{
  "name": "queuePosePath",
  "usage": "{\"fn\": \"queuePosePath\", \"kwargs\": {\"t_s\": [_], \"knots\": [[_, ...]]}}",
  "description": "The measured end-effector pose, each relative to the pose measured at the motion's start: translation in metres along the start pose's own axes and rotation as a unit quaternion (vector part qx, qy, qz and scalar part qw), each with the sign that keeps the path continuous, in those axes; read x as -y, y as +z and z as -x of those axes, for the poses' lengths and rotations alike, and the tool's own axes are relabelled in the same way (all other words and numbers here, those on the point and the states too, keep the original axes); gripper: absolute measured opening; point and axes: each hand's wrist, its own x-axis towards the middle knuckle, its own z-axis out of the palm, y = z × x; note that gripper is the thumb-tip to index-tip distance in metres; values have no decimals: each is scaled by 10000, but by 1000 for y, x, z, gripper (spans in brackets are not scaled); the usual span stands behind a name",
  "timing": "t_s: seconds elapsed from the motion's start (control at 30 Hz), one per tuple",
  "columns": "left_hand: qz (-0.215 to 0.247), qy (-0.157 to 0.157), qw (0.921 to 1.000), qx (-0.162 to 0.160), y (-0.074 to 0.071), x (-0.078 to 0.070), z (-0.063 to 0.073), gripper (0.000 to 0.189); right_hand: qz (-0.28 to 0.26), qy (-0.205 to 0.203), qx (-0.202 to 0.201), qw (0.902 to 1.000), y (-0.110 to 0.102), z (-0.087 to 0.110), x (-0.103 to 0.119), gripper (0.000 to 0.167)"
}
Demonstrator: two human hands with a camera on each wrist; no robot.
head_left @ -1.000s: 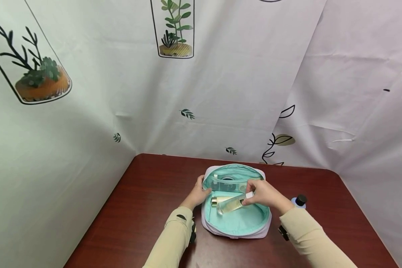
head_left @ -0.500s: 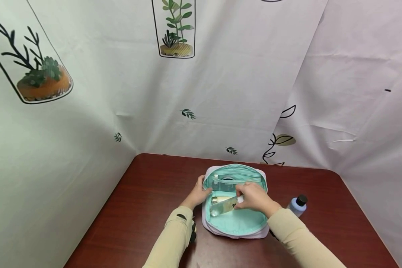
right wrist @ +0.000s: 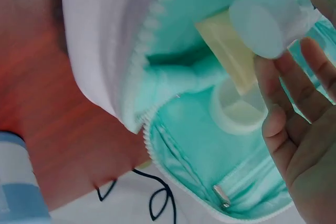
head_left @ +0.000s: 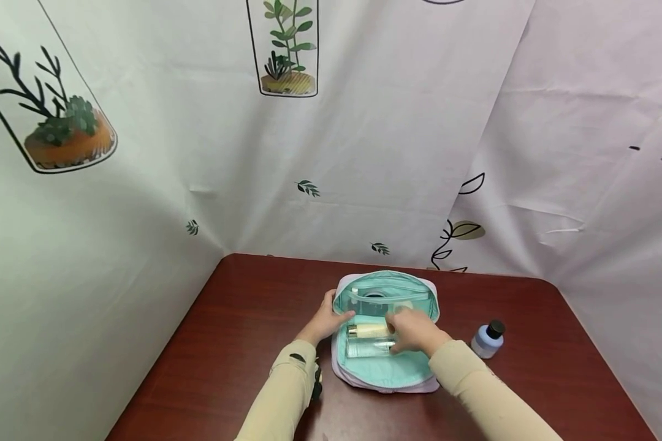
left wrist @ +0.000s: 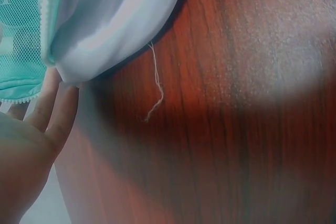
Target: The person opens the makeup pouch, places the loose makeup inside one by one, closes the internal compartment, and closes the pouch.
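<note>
A lilac toiletry bag (head_left: 385, 388) with mint lining lies unzipped on the table, its lid raised at the back. My left hand (head_left: 324, 320) holds the bag's left edge, thumb inside the rim; the left wrist view shows fingers (left wrist: 64, 111) against the outer fabric. Inside the bag, a clear bottle (head_left: 366, 349) lies sideways in front of a pale yellow tube (head_left: 366, 331) with a gold cap. My right hand (head_left: 416, 332) pinches the bottle's cap end; in the right wrist view the white cap (right wrist: 257, 27) sits between thumb and fingers.
Several items, one a round white container (right wrist: 239, 114), show at the lid's mesh pocket (head_left: 372, 307). A blue bottle (head_left: 487, 340) with a black cap stands right of the bag on the dark red table (head_left: 243, 343). A printed white curtain (head_left: 364, 153) hangs behind.
My right hand has moved left and down into the bag with the clear bottle, which now lies level in front of the yellow tube. The blue bottle has come into full view. The left hand stays.
</note>
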Motion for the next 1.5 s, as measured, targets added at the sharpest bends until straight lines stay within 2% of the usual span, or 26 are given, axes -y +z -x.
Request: {"fn": "queuePosePath", "kwargs": {"t_s": [0.2,0.5,0.6,0.7,0.83,0.9,0.97,1.13,1.3,1.4,1.5], "knots": [[181,-17,9997,156,0,-1,2,80,-128,246,29,9996,11,2,-3,32],[-96,25,9996,251,-2,3,1,97,-294,307,-183,9989,19,7,-7,34],[-115,72,9993,336,-2,3,2,101,-479,487,-315,9972,10,13,-13,33],[-105,112,9991,390,-1,5,1,104,-584,780,-535,9938,-8,19,-28,27],[-86,102,9993,341,-1,7,1,106,-301,1206,-941,9878,-34,32,-57,19],[-75,102,9994,325,-2,7,1,106,-195,1452,-999,9842,-45,42,-72,19],[-76,100,9994,318,-3,6,1,106,-161,1721,-898,9808,-53,53,-85,24],[-95,102,9994,312,-3,5,1,104,-522,2303,-44,9717,-64,78,-105,45],[-123,45,9995,280,-3,6,1,103,-843,2340,612,9667,-59,91,-111,50],[-159,35,9994,289,-3,6,2,102,-861,2313,695,9666,-49,93,-113,50],[-170,2,9994,314,-3,4,2,102,-800,2377,566,9664,-40,94,-113,51]]}}
